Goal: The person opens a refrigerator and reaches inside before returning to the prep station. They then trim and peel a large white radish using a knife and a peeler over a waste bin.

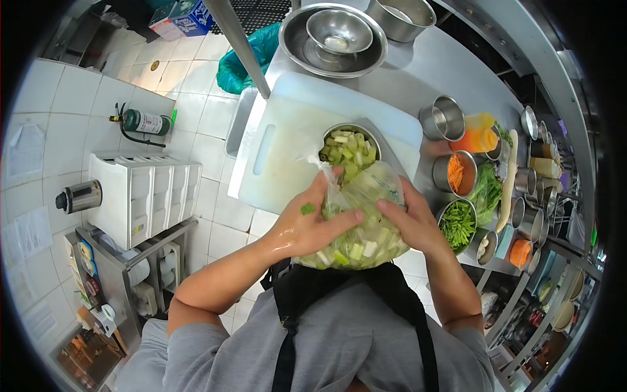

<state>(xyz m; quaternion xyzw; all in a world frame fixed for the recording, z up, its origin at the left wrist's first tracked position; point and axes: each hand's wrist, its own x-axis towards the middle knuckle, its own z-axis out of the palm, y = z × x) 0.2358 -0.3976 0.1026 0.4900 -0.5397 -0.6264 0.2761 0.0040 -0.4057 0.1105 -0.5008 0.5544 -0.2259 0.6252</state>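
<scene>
A clear plastic bag (356,251), bulging with chopped pale-green vegetable that looks like celery, is held in front of my body. My left hand (305,221) grips its left side, thumb across the plastic; a bit of green leaf sticks to the back of that hand. On the other side my right hand (413,219) holds the bag with its thumb on top. The bag's mouth faces a metal bowl (325,132) filled with the same chopped pieces (349,147). That bowl stands on a white cutting board (294,124), a knife blade (385,147) beside it.
Large metal bowls (287,49) stand behind the board. To the right are a steel pot (442,117), orange bottles (480,134), shredded carrot (456,173) and cut greens (458,221) in bowls. A metal post (238,46) rises at the board's far left corner. White drawers (147,196) stand left.
</scene>
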